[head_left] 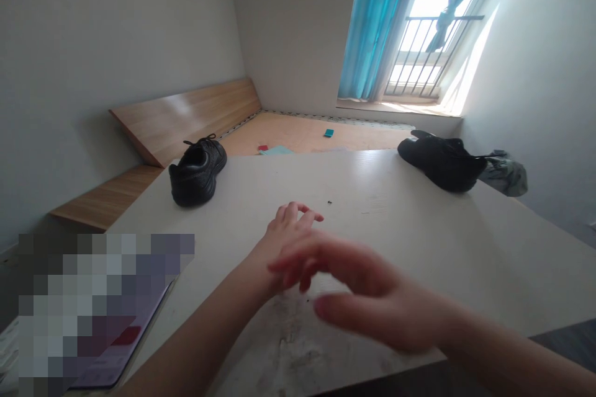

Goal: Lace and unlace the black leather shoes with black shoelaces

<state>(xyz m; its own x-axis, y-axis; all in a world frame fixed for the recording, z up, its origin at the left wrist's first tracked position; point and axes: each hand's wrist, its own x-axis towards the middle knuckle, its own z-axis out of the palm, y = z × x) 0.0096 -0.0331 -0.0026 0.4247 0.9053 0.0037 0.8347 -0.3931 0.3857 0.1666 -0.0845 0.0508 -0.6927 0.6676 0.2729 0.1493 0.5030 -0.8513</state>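
Observation:
Over the middle of a white table (261, 180) my left hand (291, 223) reaches forward, its fingers apart, with nothing in it. My right hand (367, 291) crosses in front of the left wrist, a little blurred; its thumb stands away from the fingers and it holds nothing. Whether the two arms touch, I cannot tell. A black lace-up shoe (198, 173) rests upright near the table's far left corner. Another black shoe (442, 161) lies at the far right, apparently tipped on its side. Neither hand touches a shoe.
At the left edge lies a tablet-like screen (105, 363), mostly pixelated. Beside the right shoe is a greyish crumpled bundle (507, 175). Behind the table are a bed (298, 127), a wooden headboard (190, 111) and a window with blue curtains (377, 25). Dark smudges mark the table's near side.

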